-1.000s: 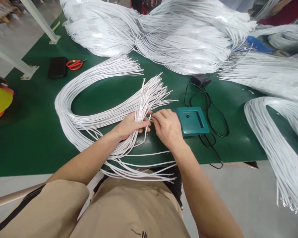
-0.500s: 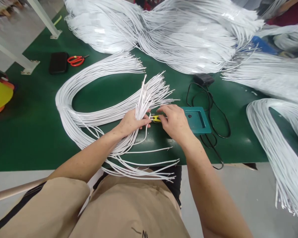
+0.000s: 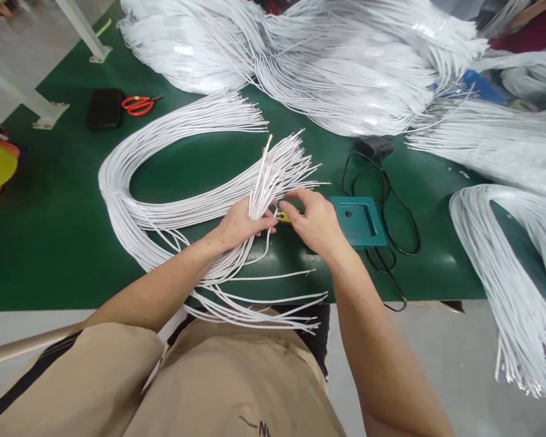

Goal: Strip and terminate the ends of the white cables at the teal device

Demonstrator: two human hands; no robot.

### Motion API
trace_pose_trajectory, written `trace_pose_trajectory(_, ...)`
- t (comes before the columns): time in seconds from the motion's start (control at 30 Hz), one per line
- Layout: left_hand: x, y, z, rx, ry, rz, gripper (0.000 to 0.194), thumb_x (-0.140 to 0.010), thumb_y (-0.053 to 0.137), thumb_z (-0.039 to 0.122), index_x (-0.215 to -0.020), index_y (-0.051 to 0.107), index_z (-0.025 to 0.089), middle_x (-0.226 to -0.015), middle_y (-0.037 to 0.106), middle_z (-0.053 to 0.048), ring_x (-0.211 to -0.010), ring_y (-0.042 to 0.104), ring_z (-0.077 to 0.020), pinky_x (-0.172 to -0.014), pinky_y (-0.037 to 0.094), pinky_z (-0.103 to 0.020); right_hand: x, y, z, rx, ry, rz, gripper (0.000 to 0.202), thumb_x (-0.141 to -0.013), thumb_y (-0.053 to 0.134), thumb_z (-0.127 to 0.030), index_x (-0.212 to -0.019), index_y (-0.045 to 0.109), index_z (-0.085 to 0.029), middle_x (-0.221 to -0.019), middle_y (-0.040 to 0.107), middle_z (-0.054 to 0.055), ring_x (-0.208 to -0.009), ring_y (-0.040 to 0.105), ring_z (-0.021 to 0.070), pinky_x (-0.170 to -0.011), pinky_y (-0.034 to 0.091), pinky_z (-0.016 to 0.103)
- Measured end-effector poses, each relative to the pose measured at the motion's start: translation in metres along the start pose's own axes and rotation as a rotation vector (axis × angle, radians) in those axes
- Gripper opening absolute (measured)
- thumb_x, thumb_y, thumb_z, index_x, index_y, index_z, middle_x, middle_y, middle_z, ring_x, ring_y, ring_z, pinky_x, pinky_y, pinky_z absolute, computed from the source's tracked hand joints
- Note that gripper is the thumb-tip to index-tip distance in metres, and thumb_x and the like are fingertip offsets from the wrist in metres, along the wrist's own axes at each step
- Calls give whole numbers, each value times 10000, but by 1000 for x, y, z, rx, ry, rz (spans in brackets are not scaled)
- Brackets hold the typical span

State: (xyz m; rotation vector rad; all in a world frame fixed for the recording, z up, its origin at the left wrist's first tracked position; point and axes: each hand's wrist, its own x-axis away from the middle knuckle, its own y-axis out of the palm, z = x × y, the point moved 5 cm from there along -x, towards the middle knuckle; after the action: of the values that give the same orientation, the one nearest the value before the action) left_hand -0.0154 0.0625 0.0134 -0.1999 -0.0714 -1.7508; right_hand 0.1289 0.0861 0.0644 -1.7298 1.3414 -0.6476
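My left hand (image 3: 243, 224) is closed around a bunch of white cables (image 3: 262, 182), whose tips point up past the fingers. Just right of it, my right hand (image 3: 312, 218) is closed on a small yellow-handled tool (image 3: 284, 217), mostly covered by the fingers. The tool's metal end is at a cable end beside my left fingertips. Behind my hands, a large curved bundle of white cables (image 3: 118, 164) lies on the green table (image 3: 50, 243). Several loose cables (image 3: 273, 297) hang near the front edge.
A teal tray (image 3: 357, 240) and a black adapter (image 3: 374, 145) with its cord are at the right. Red-handled snips (image 3: 138, 105) and a black box (image 3: 105, 108) lie back left. Large cable piles (image 3: 346, 67) fill the back; another bundle (image 3: 491, 255) hangs over the right edge.
My right hand has shifted slightly left, its fingers covering more of the yellow tool. The whole view has moved a little. My left hand still holds the cables.
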Motion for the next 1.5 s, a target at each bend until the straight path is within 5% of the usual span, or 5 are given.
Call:
trace_pose_trajectory(0.17,0,0,-1,11,-20,-34,488,-717,728,288,-1153,597,109,-734,705,-44,-659,678,-158,-523,491,-205,2,6,-4,159,-177,-42,157,-862,507,-189,-800,651,-183,-918,704,69,-919,596,220,-872,399,347)
trace_pose_trajectory(0.5,-4,1,-8,9,-79,-39,475,-709,724,213,-1151,575,121,-732,714,-44,-634,690,-153,-535,521,-205,7,1,16,450,-318,-164,219,-815,557,-122,-1020,623,-161,-905,699,81,-900,605,245,-1023,319,404)
trace_pose_trajectory(0.93,-11,1,-23,-131,-65,-8,456,-692,712,231,-1125,604,140,-726,730,-46,-602,686,-168,-524,535,-238,4,6,20,507,-263,-167,297,-884,448,-139,-1041,701,-141,-844,718,114,-849,630,231,-1030,342,389)
trace_pose_trajectory(1.27,-6,-1,-14,-126,-91,-42,440,-696,697,223,-1115,601,128,-734,722,-40,-635,696,-180,-573,548,-259,23,-12,41,578,-10,217,409,-947,409,-238,-1311,522,-91,-1402,487,227,-1350,357,379,-1074,168,664)
trace_pose_trajectory(1.5,-6,-10,-9,-50,-54,-31,540,-696,729,262,-1200,586,130,-759,687,-20,-648,664,-150,-569,509,-232,38,-1,2,346,-259,196,272,-944,435,-233,-1121,624,-149,-1163,641,145,-1110,524,266,-979,376,441)
